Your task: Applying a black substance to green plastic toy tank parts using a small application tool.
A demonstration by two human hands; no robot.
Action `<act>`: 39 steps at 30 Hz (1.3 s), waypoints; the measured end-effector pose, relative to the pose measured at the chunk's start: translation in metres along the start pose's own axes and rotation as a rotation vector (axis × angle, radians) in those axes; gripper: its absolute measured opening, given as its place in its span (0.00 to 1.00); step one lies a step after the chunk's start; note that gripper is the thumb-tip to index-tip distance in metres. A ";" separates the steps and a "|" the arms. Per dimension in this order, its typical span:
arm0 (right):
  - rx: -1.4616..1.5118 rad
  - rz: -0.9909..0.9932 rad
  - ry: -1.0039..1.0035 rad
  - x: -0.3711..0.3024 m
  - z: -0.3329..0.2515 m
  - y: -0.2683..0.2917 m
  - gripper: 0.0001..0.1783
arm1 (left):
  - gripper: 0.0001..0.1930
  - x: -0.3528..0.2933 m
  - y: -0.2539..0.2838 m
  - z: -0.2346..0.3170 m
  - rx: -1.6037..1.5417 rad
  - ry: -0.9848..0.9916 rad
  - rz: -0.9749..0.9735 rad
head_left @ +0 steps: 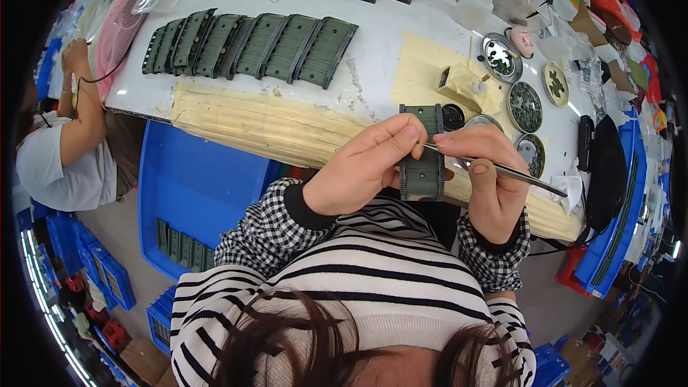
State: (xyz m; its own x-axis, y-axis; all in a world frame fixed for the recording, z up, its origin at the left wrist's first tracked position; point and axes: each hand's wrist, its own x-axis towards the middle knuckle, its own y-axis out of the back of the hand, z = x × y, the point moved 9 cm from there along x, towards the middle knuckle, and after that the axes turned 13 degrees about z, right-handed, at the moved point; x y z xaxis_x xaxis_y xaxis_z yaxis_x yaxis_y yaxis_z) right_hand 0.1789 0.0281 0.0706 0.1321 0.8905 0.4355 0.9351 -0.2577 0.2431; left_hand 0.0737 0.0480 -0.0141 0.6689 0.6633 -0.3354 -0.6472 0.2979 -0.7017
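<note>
A dark green curved plastic panel [421, 178] with ribbed edges is held upright in front of my chest, over the table's near edge. My left hand [365, 165] grips it from the left, with thumb and forefinger pinched together in front of its face. Whatever small piece may sit in that pinch is too small to make out. In my right hand [494, 172] are slim metal tweezers [512, 171], their tips meeting the left fingertips. A right fingertip also shows at the panel's right edge.
Rows of similar green panels [265, 46] lie on the white table [287, 0]. Round dishes of small green parts [525, 107] stand at the right, near a pale block [469, 86]. A yellowish padded roll [251, 118] lines the near edge. Below left is a blue bin [193, 172]; another person [79, 143] sits far left.
</note>
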 end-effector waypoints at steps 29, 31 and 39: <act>-0.024 0.145 0.063 -0.004 -0.001 0.009 0.11 | 0.14 -0.002 0.003 0.003 -0.005 -0.025 0.075; -0.101 0.278 -0.017 -0.008 0.014 0.028 0.11 | 0.19 -0.003 0.004 0.012 0.044 -0.063 0.063; -0.457 0.306 -0.005 -0.014 0.050 0.035 0.06 | 0.28 -0.004 0.015 0.038 0.050 -0.285 0.189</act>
State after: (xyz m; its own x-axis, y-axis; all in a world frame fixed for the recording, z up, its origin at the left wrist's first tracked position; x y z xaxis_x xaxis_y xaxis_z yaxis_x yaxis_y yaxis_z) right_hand 0.2264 0.0255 0.0300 0.3779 0.7509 0.5416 0.6157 -0.6407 0.4587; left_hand 0.0479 0.0761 0.0006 0.4107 0.8731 -0.2625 -0.7721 0.1799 -0.6095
